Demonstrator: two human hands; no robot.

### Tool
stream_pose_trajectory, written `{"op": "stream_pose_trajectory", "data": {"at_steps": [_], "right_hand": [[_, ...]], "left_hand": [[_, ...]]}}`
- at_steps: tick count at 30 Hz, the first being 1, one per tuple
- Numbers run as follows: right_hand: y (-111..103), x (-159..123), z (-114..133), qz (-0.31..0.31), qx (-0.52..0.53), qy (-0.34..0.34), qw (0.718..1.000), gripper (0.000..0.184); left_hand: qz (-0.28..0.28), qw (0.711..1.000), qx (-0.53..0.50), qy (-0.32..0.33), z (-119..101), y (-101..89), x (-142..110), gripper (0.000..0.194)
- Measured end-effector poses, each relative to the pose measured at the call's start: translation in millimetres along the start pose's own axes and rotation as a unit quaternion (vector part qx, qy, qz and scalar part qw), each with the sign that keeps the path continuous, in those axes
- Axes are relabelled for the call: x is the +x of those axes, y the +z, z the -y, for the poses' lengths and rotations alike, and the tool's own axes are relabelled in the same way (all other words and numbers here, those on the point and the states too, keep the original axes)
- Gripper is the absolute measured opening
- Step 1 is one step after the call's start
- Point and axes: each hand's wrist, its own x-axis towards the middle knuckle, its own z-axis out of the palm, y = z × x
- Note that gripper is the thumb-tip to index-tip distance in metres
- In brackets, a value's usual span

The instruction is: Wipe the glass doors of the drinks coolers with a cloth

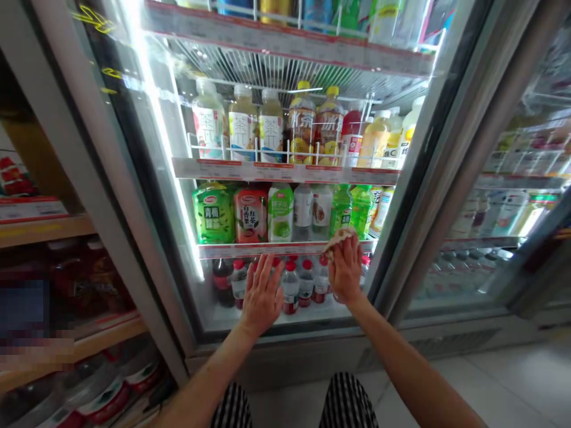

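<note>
While the left hand [262, 297] spreads open and empty at half past six before the glass door [312, 324], the right hand [347, 270] grips a bunched beige cloth [338, 238] at four o'clock; behind, red-capped bottles [291, 288] stand at six, yellow-capped bottles [329, 128] toward one.

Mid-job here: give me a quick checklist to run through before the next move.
1. Crumpled beige cloth in the right hand: ok, under its fingers.
2. Left hand free: ok, fingers extended, nothing seen in it.
3. That hand touching the clear glass pane: cannot tell from this angle.
4. Hands apart: ok, a gap between them.
5. Small clear plastic bottles with red caps upright behind the pane: ok for those visible; the hands hide some.
</note>
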Motion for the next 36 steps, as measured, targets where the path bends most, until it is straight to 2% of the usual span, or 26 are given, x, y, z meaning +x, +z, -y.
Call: {"op": "stream_pose_trajectory", "data": {"at_steps": [2,4,5,7,10,15,17,19,20,22,24,25,26,27,29,31,32,33,35,36], "right_hand": [[-3.3,-11.8,-7.9,0.043,0.006,-0.057,0.997,0.039],[-4.9,-16.5,-23.5,0.058,0.003,-0.070,0.996,0.039],[-5.1,-14.1,-34.1,0.041,-0.006,-0.044,0.998,0.040],[-4.9,-4.4,-56.6,-0.020,-0.026,0.052,0.998,0.044],[-6.1,-3.5,-76.7,-0.080,-0.033,0.174,0.981,0.048],[-12.8,-36.9,-84.9,-0.035,-0.013,0.233,0.972,0.047],[-12.2,-25.1,-88.0,-0.053,-0.012,0.257,0.965,0.051],[-7.7,2.5,-78.8,-0.087,-0.015,0.267,0.960,0.055],[-4.4,17.4,-67.3,-0.098,-0.015,0.260,0.961,0.055],[2.3,40.5,-34.5,-0.088,0.016,0.151,0.984,0.051],[5.8,50.2,-4.3,-0.007,0.051,-0.019,0.998,0.049],[5.8,51.2,3.9,0.019,0.058,-0.071,0.996,0.048],[4.8,51.0,6.1,0.030,0.057,-0.093,0.994,0.049],[3.4,50.8,2.9,0.016,0.046,-0.074,0.996,0.050],[1.4,52.9,-10.8,-0.063,0.010,0.047,0.997,0.053],[2.6,57.9,-17.3,-0.136,-0.015,0.156,0.978,0.055],[4.0,60.4,-14.2,-0.145,-0.017,0.169,0.975,0.055],[5.5,62.4,-7.4,-0.126,-0.009,0.141,0.982,0.054],[6.9,64.7,8.9,-0.034,0.019,0.009,0.999,0.052],[6.4,65.7,13.8,0.004,0.029,-0.049,0.998,0.051]], "left_hand": [[0.002,1.000,-0.008,0.010,-6.1,3.1,4.6,0.060],[-0.001,1.000,-0.013,0.019,-10.6,5.1,9.8,0.061],[-0.004,1.000,-0.015,0.021,-12.3,5.8,12.6,0.063],[-0.013,0.999,-0.018,0.025,-15.0,6.6,17.9,0.065],[-0.020,0.999,-0.019,0.027,-17.1,6.1,23.9,0.067],[-0.020,1.000,-0.009,0.022,-10.5,0.2,30.3,0.068],[-0.031,0.999,-0.003,0.008,-6.2,-2.2,34.0,0.069],[-0.047,0.999,0.002,-0.006,-3.6,-3.4,38.3,0.070],[-0.052,0.999,0.003,-0.008,-3.0,-3.4,40.4,0.071],[-0.054,0.998,0.003,-0.009,-1.8,-3.3,43.6,0.071],[-0.054,0.998,0.009,-0.015,2.3,-4.4,44.9,0.071],[-0.056,0.998,0.014,-0.022,6.4,-5.9,45.0,0.070],[-0.060,0.997,0.021,-0.030,11.7,-8.1,44.7,0.070],[-0.066,0.997,0.029,-0.039,18.1,-10.9,44.2,0.070],[-0.081,0.994,0.046,-0.053,31.5,-16.8,43.3,0.070],[-0.095,0.992,0.059,-0.062,41.5,-21.5,43.2,0.070],[-0.098,0.991,0.062,-0.064,44.2,-22.9,43.7,0.070],[-0.096,0.991,0.061,-0.064,45.4,-23.8,44.4,0.069],[-0.086,0.993,0.057,-0.064,45.1,-24.5,46.1,0.066],[-0.081,0.993,0.055,-0.065,44.8,-24.9,46.9,0.065]]}}
